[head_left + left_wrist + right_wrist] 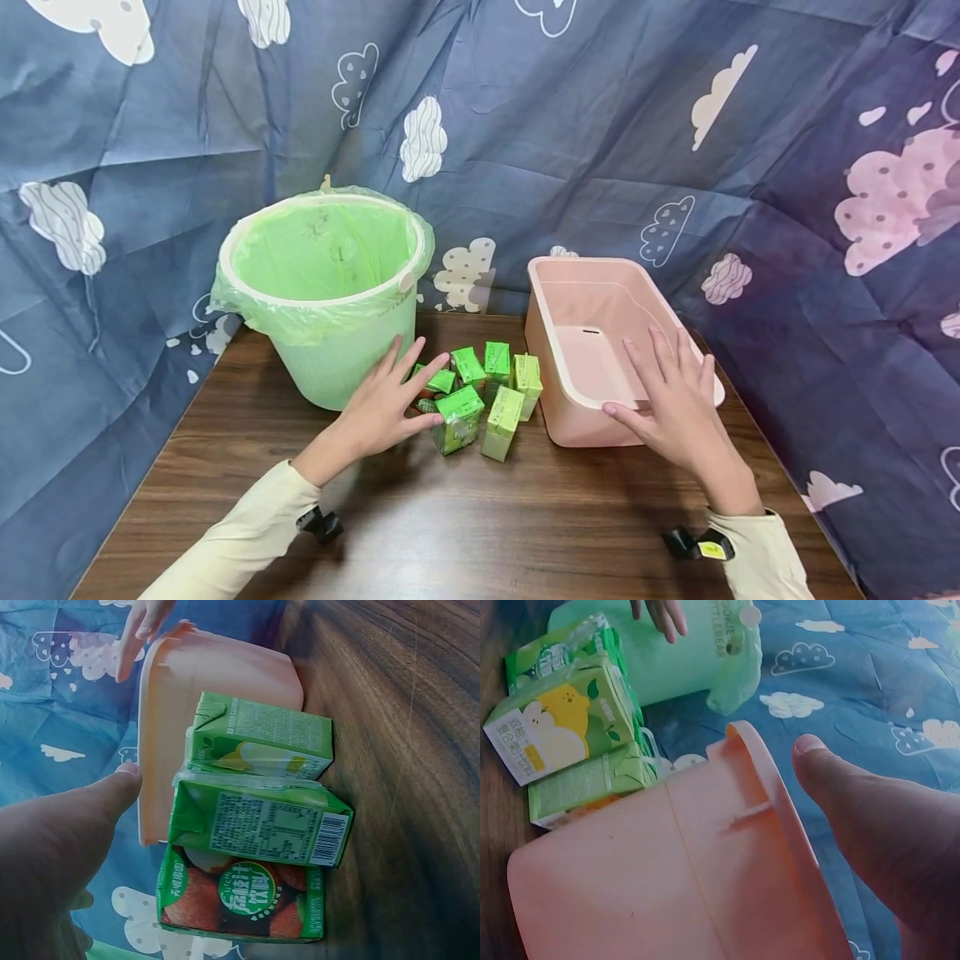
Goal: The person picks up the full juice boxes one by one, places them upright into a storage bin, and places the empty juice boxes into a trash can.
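Note:
My left hand (382, 408) is spread with straight fingers over the table, in front of the green bucket (345, 350) and beside several green juice boxes (459, 419). Over the near end of the pink bin (592, 421), my right hand (678, 408) also spreads its fingers and holds nothing. The juice boxes stand in a loose group between bucket and bin. A lychee-printed box (247, 896) and two other boxes show in the left wrist view. A box with a yellow fruit picture (566, 724) faces the right wrist camera.
A thin green plastic bag (330, 242) lines the bucket and folds over its white rim. The wooden table (450, 533) ends at a dark blue cloth (525, 150) with cloud prints, which hangs at the back and both sides. The bin's visible floor is bare pink with a dark slot.

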### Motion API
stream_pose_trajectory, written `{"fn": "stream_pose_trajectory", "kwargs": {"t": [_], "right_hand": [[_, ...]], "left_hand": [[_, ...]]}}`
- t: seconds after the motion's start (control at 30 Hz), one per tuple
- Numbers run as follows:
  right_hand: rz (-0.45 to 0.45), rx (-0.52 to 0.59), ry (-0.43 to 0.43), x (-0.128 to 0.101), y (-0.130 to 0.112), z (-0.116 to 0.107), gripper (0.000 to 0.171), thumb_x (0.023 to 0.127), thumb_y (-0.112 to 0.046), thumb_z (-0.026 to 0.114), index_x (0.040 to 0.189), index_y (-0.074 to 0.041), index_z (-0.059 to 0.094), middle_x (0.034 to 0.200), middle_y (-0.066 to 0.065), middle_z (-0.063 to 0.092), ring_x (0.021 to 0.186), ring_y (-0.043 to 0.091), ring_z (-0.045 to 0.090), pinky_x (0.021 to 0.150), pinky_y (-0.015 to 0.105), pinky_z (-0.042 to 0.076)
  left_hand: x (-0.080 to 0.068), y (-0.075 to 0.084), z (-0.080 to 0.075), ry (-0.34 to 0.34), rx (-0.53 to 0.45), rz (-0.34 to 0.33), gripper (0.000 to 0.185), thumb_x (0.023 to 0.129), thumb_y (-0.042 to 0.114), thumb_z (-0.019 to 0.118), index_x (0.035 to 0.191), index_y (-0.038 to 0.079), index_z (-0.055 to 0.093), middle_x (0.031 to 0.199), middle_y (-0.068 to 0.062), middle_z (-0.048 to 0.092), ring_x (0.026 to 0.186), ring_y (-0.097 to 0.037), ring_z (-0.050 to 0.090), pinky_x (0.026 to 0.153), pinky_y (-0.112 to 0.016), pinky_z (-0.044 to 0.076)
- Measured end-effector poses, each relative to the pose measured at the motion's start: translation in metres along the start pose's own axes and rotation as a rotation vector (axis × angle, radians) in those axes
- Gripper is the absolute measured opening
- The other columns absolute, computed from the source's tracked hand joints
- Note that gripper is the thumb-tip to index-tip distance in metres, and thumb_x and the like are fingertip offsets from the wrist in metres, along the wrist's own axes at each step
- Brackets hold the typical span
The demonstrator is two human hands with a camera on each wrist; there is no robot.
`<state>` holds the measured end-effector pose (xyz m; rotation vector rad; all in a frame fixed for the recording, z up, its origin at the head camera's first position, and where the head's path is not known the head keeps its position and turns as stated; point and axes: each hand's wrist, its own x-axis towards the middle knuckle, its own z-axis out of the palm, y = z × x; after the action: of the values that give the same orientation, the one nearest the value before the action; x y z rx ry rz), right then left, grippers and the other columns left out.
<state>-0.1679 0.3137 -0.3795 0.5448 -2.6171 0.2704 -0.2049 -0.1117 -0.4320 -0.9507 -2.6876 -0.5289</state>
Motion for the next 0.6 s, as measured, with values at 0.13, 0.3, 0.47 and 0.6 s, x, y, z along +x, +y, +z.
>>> {"fn": "stream_pose_trajectory", "kwargs": {"t": [0.13, 0.3, 0.47, 0.6], "right_hand": [[0.027, 0.007, 0.002, -0.003, 0.003, -0.001, 0.093, 0.084, -0.053, 0.076, 0.158, -0.015, 0.035, 0.162, 0.027, 0.021, 0.151, 0.05, -0.004, 0.108, 0.079, -0.006], [0.055, 0.02, -0.002, -0.003, 0.006, -0.004, 0.092, 0.085, -0.053, 0.075, 0.159, -0.016, 0.033, 0.166, 0.022, 0.016, 0.152, 0.048, -0.005, 0.108, 0.079, -0.008], [0.111, 0.038, -0.006, -0.006, 0.017, -0.011, 0.092, 0.088, -0.052, 0.073, 0.16, -0.016, 0.029, 0.166, 0.024, 0.013, 0.151, 0.049, -0.007, 0.108, 0.078, -0.01], [0.183, 0.083, -0.015, -0.01, 0.027, -0.014, 0.09, 0.09, -0.048, 0.072, 0.161, -0.016, 0.027, 0.165, 0.027, 0.013, 0.151, 0.049, -0.009, 0.108, 0.077, -0.013]], "left_hand": [[-0.001, -0.001, 0.004, 0.01, -0.018, 0.002, 0.084, 0.093, 0.052, 0.069, 0.162, 0.029, 0.026, 0.166, -0.02, 0.018, 0.15, -0.05, 0.009, 0.114, -0.064, 0.028], [-0.002, -0.003, 0.008, 0.006, -0.038, -0.015, 0.084, 0.093, 0.051, 0.07, 0.162, 0.028, 0.027, 0.166, -0.019, 0.019, 0.15, -0.049, 0.011, 0.113, -0.065, 0.03], [-0.003, -0.004, 0.011, -0.04, -0.074, -0.05, 0.084, 0.094, 0.054, 0.067, 0.162, 0.03, 0.024, 0.167, -0.016, 0.016, 0.152, -0.046, 0.009, 0.113, -0.065, 0.03], [-0.004, -0.008, 0.014, -0.044, -0.094, -0.06, 0.084, 0.095, 0.053, 0.067, 0.163, 0.028, 0.023, 0.167, -0.016, 0.015, 0.151, -0.045, 0.012, 0.114, -0.063, 0.029]]}}
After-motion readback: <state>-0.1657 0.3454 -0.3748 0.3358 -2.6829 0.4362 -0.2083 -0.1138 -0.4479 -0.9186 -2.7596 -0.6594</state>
